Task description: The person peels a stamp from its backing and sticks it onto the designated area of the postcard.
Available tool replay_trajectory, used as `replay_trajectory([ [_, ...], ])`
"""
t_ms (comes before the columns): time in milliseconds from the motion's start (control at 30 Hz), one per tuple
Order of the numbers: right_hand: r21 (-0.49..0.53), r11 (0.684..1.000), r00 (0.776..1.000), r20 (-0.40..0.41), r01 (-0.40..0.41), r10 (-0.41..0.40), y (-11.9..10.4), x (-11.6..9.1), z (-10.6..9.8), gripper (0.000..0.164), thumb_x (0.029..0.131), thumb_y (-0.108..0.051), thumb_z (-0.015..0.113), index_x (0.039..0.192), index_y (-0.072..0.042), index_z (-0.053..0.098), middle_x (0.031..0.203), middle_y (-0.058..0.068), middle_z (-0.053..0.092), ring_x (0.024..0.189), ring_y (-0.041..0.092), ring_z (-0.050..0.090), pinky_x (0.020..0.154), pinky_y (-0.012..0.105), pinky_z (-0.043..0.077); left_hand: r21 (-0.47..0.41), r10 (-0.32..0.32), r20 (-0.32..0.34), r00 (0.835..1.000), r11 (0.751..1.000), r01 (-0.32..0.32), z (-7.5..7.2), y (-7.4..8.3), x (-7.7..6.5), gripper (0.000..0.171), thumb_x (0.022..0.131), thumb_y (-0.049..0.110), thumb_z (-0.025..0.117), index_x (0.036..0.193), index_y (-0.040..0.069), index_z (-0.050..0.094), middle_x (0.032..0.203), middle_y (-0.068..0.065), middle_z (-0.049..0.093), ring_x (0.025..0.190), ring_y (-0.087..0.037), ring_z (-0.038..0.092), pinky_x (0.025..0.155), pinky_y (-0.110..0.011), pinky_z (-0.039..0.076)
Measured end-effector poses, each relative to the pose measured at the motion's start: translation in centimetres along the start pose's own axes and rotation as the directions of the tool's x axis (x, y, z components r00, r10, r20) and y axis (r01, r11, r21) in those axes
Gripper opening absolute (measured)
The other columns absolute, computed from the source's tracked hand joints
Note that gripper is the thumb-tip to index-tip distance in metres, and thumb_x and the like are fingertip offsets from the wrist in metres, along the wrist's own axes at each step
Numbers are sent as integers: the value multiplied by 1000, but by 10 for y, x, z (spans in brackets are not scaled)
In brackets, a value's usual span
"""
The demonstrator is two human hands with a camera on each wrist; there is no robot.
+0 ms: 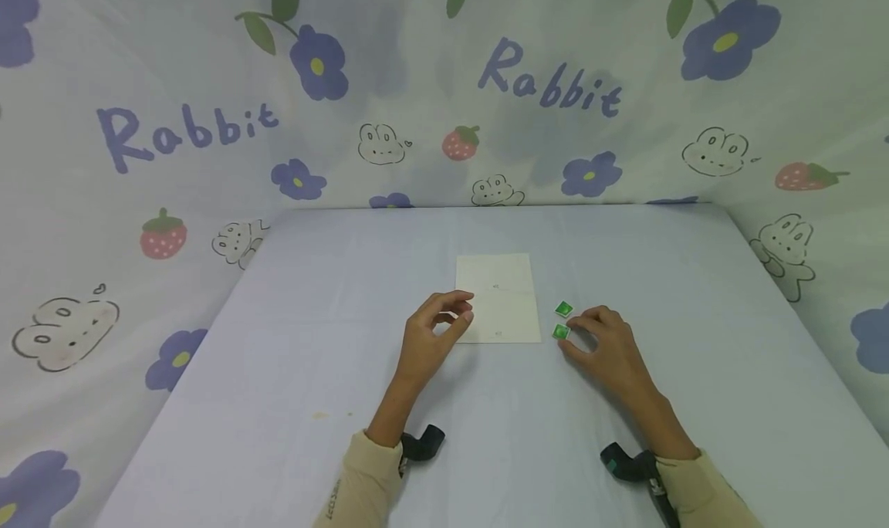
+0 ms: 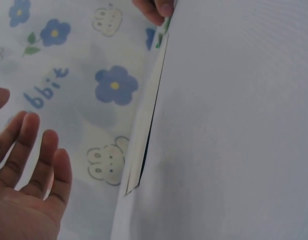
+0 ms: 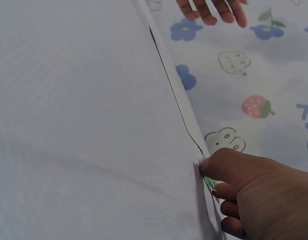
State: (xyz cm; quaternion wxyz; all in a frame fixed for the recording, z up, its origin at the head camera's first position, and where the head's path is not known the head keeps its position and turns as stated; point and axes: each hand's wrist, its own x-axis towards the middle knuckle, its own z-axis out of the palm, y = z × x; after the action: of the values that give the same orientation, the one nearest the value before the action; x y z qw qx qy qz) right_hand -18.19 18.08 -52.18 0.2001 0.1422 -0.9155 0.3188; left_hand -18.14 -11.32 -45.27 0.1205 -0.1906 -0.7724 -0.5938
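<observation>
A cream sheet of paper [image 1: 498, 300] with faint small marks lies flat on the table. To its right are two small green squares with white edges, a farther one [image 1: 564, 309] and a nearer one [image 1: 561, 332]. My right hand [image 1: 611, 354] has its thumb and index finger at opposite edges of the nearer square, pinching it low at the table; in the right wrist view a bit of green [image 3: 209, 184] shows between the digits. Over the paper's left edge hovers my left hand [image 1: 434, 335], fingers loosely bent and holding nothing.
The table [image 1: 312, 296] wears a white cover with a few small yellowish stains at the front left. Behind and beside it hangs a curtain [image 1: 417, 65] printed with rabbits, flowers and strawberries. Dark camera mounts [image 1: 424, 443] sit on both wrists.
</observation>
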Motion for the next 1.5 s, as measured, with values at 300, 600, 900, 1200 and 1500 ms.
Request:
replay_trajectory([
  [300,33,999,999,-10,-40,41,-1,-1,-1,30,73,-12,89,99,-4,76,104,13,61,95,33,58,78,47,47,-12,10,16,1000,1000,-10,-3,13,0,24,95,3,67,118,-5,67,106,-16,65,99,-23,62,86,-47,53],
  [600,59,995,996,10,-85,84,-9,-2,-9,27,77,-15,87,100,-7,75,107,9,60,94,28,58,74,43,46,10,32,16,999,999,-32,-1,13,-1,22,95,4,68,116,-4,68,104,-14,66,97,-21,63,84,-46,54],
  [900,119,993,999,-53,-2,8,-10,-2,-10,28,74,-7,88,99,-7,75,105,7,60,90,24,58,68,40,48,28,43,29,999,999,-44,2,13,-1,23,94,4,69,116,-3,69,104,-13,67,97,-21,63,82,-42,55],
  [1200,148,988,995,-96,51,-37,-14,-2,-13,31,71,-3,89,98,-5,74,103,8,60,90,23,60,69,45,51,35,76,13,997,996,-76,4,17,-2,20,93,0,69,112,-4,69,102,-15,67,94,-24,63,79,-46,55],
  [1500,174,985,997,-79,8,5,-20,-2,-19,31,72,-2,88,100,-6,75,105,7,60,93,23,60,73,48,51,32,73,45,996,997,-74,8,16,-2,21,92,0,70,113,-2,69,103,-14,68,94,-25,63,79,-40,55],
])
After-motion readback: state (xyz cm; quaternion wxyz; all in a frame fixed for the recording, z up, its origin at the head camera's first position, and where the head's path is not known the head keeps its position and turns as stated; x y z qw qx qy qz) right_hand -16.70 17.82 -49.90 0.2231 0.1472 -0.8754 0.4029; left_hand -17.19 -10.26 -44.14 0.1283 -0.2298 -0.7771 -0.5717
